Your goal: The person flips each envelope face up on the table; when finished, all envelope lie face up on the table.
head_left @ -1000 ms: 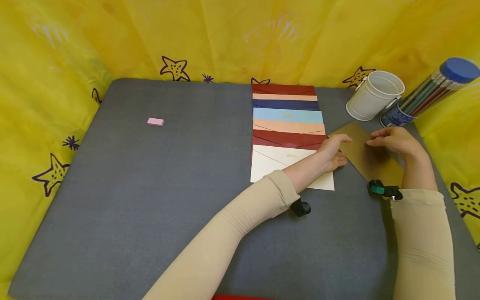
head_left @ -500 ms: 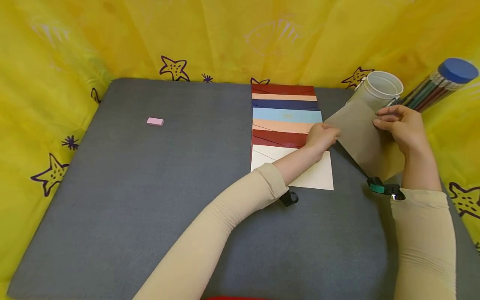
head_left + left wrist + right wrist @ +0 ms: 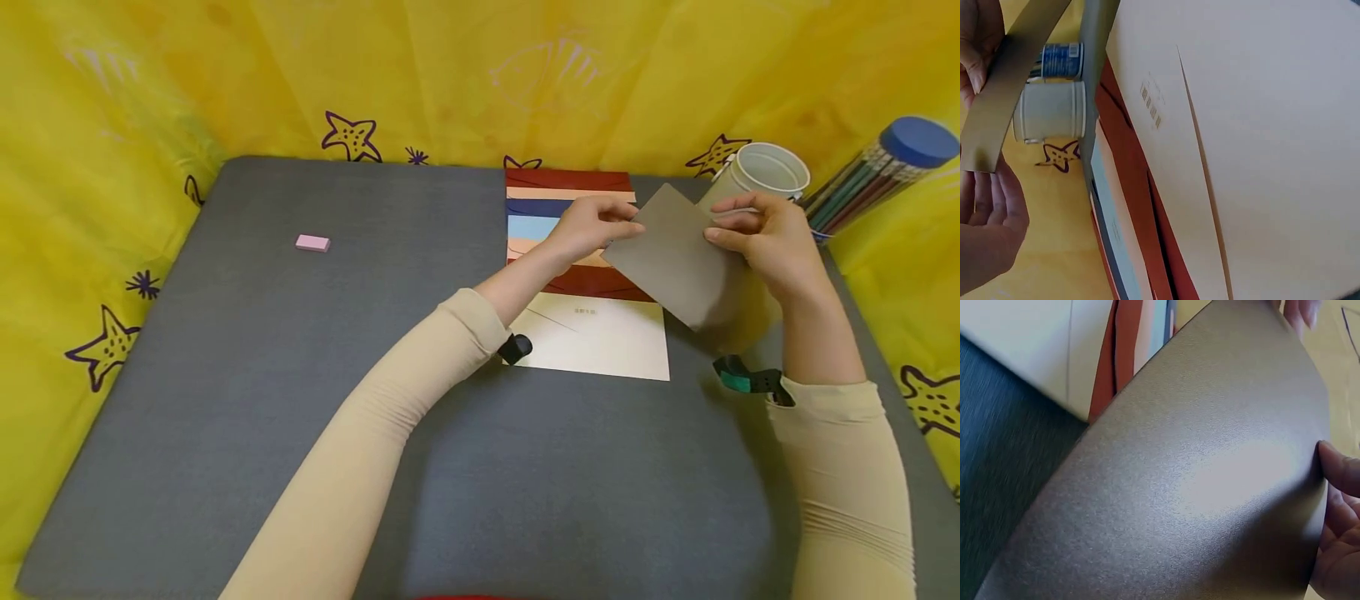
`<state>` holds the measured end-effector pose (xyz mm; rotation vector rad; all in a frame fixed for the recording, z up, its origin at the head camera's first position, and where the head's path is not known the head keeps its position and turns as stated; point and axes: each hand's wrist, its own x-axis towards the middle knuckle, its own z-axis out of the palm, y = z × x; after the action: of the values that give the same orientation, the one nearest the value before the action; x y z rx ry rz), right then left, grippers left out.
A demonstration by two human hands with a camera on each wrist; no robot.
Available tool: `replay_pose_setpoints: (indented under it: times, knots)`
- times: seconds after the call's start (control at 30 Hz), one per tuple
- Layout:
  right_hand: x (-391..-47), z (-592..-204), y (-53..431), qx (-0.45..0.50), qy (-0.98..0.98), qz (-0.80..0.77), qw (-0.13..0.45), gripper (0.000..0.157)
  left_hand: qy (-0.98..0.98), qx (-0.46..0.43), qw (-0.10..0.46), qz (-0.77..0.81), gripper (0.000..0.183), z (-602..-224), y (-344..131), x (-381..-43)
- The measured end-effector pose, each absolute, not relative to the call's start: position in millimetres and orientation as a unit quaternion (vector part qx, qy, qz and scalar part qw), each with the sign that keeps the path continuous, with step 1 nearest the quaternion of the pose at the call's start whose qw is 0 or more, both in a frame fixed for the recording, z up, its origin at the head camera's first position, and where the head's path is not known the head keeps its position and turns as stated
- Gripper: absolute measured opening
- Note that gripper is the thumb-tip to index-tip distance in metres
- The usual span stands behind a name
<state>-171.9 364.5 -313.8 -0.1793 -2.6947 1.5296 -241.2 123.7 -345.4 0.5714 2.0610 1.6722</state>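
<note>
A plain gold-brown envelope is raised and tilted between my two hands, overlapping the right side of a row of envelopes. My left hand pinches its left corner; in the left wrist view the fingers of that hand lie behind the end of the envelope. At the upper right edge, my right hand grips it, thumb on the near face. Below lie overlapped envelopes: a cream envelope in front, then a dark red envelope, with peach, light blue and navy ones behind.
A white pail stands at the back right, partly behind the raised envelope. Beside it leans a clear tube of pencils with a blue lid. A pink eraser lies on the left of the grey table. Yellow patterned cloth surrounds the table.
The gold-brown envelope has come up off the table and moved left toward the row. My left hand has moved left and up with its corner; my right hand has followed, rising and shifting left.
</note>
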Motion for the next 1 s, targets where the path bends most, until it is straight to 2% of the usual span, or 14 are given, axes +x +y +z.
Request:
replay_pose_setpoints:
  times: [0.33,0.63,1.0]
  knots:
    - [-172.2,-310.9,342.5,-0.026,-0.872,0.488,0.025,0.015,0.727,0.175,0.226,0.625,0.025,-344.3,93.9,-250.2]
    - [-170.4,-316.0,356.0,-0.045,-0.862,0.504,0.032,0.015,0.721,0.095,0.217,0.651,0.027,-342.1,59.9,-268.7]
    - [-164.6,-333.4,379.8,-0.06,-0.731,0.679,-0.033,0.013,0.676,0.036,0.203,0.708,0.02,-338.0,39.0,-273.1]
